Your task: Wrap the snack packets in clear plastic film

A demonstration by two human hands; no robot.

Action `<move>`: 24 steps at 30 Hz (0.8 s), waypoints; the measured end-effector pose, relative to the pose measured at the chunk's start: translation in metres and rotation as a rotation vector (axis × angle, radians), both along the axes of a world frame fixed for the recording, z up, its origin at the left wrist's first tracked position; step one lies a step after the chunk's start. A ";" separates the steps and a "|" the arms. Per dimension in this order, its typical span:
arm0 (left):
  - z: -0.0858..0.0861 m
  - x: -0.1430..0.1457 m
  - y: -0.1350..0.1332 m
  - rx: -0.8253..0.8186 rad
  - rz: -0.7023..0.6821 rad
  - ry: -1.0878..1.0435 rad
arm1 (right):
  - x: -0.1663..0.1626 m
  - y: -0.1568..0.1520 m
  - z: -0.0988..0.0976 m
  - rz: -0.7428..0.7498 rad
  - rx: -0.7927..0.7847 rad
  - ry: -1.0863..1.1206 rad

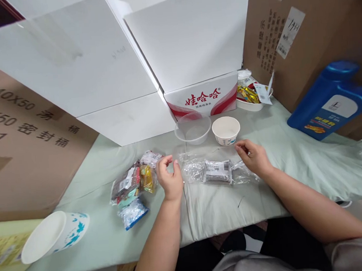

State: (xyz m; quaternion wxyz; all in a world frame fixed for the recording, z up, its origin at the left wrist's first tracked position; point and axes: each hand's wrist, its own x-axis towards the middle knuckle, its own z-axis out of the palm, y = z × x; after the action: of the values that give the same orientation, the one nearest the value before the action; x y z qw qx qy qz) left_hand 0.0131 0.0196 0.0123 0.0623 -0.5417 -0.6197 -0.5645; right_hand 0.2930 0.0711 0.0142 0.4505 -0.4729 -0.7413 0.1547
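Observation:
My left hand [170, 176] is raised over the cloth with its fingers loosely bent and the thumb apart, holding nothing visible. Just left of it lies a pile of wrapped snack packets [127, 182], with a gold packet [147, 179] and a blue and clear packet [133, 213]. Between my hands a small printed packet [218, 171] rests on crumpled clear plastic film [193, 169]. My right hand [253, 157] pinches thumb and fingertips together beside the paper bowl [225, 131]; whatever is in the pinch is too small to make out. A thin dark strand [240, 201] lies nearer me.
A clear plastic bowl [193, 130] stands before white boxes [201, 97]. Behind on the right are a filled tub [251, 105], a blue bottle [329, 100] and a brown carton [273, 34]. Another carton [24, 154] and a tipped paper tub [72, 229] are on the left.

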 end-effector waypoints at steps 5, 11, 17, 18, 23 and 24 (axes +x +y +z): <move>0.003 0.012 -0.008 0.022 -0.340 0.249 | 0.004 0.012 -0.006 -0.066 0.003 -0.143; -0.008 0.032 -0.003 -0.395 -0.493 0.498 | 0.003 -0.001 0.010 0.075 0.313 -0.132; 0.016 0.016 -0.008 -0.377 -0.736 0.338 | -0.005 -0.003 0.000 0.349 0.066 -0.169; 0.023 0.012 -0.011 -0.457 -0.912 0.297 | -0.005 0.000 -0.004 0.333 0.027 -0.196; 0.037 0.007 -0.023 -0.902 -1.285 0.112 | -0.003 0.006 -0.010 0.335 -0.077 -0.272; 0.034 0.010 -0.023 -0.821 -1.139 0.114 | -0.003 0.005 -0.009 0.354 -0.085 -0.279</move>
State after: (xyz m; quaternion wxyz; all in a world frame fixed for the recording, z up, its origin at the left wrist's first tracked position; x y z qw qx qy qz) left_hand 0.0232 -0.0038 0.0463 -0.4199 -0.7903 -0.3985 -0.2008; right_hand 0.2901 0.0758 0.0057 0.2893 -0.3706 -0.8607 0.1955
